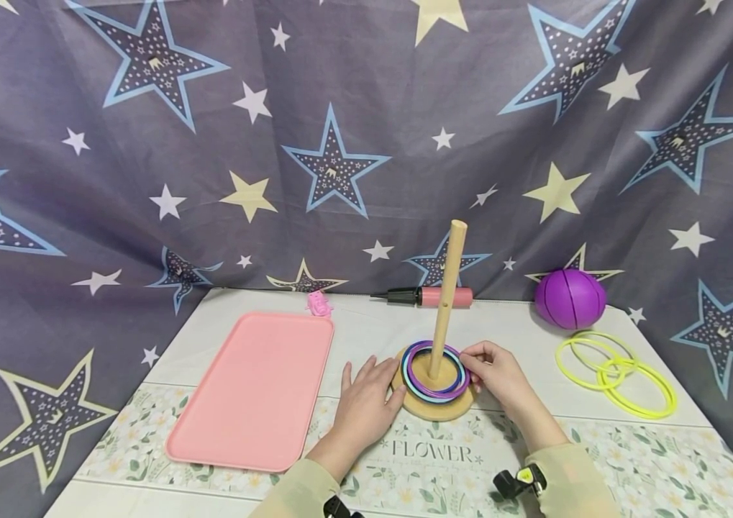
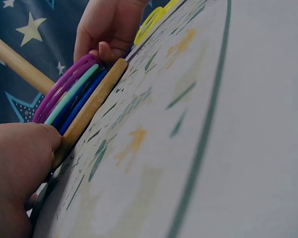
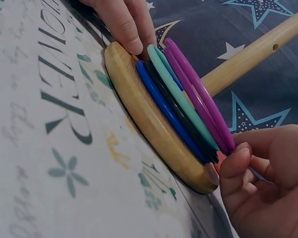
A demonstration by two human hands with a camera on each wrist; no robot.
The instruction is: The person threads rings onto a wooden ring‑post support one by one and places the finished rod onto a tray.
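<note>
A wooden peg (image 1: 447, 288) stands upright on a round wooden base (image 1: 434, 411). Stacked around its foot are blue (image 3: 161, 106), dark, turquoise and purple rings (image 3: 201, 99). My right hand (image 1: 501, 375) pinches the edge of the purple rings between thumb and fingers, at the right side of the stack. In the right wrist view, the purple rings sit slightly tilted above the turquoise ring (image 3: 175, 91). On the other side, my left hand (image 1: 366, 399) rests with fingers extended against the left rim of the base, beside the rings.
Left of the base lies a pink tray (image 1: 252, 388), with a small pink toy (image 1: 319, 303) at its far corner. A hand pump (image 1: 445, 297) lies behind the peg. To the right are a purple ball (image 1: 571, 299) and several yellow rings (image 1: 641, 411).
</note>
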